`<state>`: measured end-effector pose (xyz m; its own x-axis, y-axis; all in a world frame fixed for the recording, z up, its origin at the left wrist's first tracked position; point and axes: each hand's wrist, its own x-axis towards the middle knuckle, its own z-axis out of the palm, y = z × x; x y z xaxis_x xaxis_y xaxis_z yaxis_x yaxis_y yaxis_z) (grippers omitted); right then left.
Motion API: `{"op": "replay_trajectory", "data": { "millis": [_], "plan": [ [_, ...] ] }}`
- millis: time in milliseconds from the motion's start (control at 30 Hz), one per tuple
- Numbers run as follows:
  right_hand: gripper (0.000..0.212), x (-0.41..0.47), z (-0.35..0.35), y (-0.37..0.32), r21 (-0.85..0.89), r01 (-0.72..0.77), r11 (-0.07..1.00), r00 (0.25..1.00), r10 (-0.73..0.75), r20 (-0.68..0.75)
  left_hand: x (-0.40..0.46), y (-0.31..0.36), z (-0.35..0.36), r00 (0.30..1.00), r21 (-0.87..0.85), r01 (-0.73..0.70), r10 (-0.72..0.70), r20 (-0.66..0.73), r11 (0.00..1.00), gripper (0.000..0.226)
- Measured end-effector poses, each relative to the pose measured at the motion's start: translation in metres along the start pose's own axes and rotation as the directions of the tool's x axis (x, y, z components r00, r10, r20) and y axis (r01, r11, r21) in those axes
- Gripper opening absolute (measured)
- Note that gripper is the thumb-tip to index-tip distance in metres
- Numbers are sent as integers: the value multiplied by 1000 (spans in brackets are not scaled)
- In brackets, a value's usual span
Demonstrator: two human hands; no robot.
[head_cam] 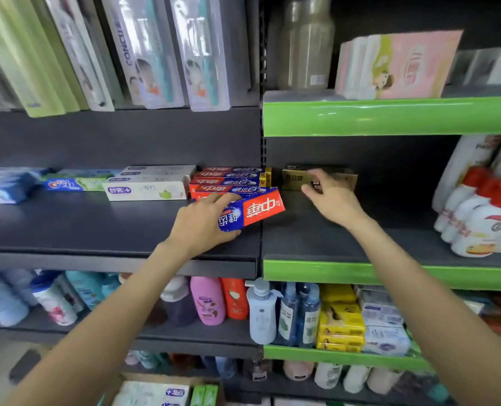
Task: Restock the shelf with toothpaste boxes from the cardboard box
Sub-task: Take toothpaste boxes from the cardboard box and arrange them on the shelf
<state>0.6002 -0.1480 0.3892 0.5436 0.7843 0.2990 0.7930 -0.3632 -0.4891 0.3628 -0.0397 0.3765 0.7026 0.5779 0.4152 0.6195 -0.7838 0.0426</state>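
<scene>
At the bottom edge, the cardboard box (155, 392) shows more toothpaste boxes. Above it, the left hand (202, 221) grips a red-and-blue toothpaste box (252, 212) over the dark shelf (97, 227), just before the matching stack (228, 183). The right hand (328, 197), fingers loosely spread, touches a gold box (319, 177) further back. Better to turn the box parallel, then slide it against the stack.

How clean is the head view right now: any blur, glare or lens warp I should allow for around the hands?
Head view: sharp at the centre, where the print on the red and blue toothpaste box in the left hand is legible; the edges smear, blurring the toothbrush packs; a glare streak lies on the green shelf edge; wide-angle warp bows the shelves; the gold box by the right hand sits in shadow.
</scene>
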Motion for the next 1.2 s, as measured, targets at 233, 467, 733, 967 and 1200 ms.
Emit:
{"op": "replay_trajectory", "data": {
  "millis": [233,467,733,967,1200],
  "plan": [
    [57,-61,44,-89,533,-5,846,954,-156,257,6,3,3,850,-859,412,-468,242,303,63],
    [51,-27,48,-102,380,189,905,968,-236,81,-6,11,2,887,-943,327,-322,330,-65,35],
    [45,17,54,-90,-260,490,832,866,-430,257,-11,-47,30,930,-515,365,-327,166,776,49],
    [32,12,78,-92,-392,466,794,880,-461,113,-26,-48,27,946,-434,293,-324,3,852,39],
    [19,-109,94,-115,47,546,836,827,-529,-193,-109,-45,24,894,-418,-127,-79,-441,899,28]
  ]
}}
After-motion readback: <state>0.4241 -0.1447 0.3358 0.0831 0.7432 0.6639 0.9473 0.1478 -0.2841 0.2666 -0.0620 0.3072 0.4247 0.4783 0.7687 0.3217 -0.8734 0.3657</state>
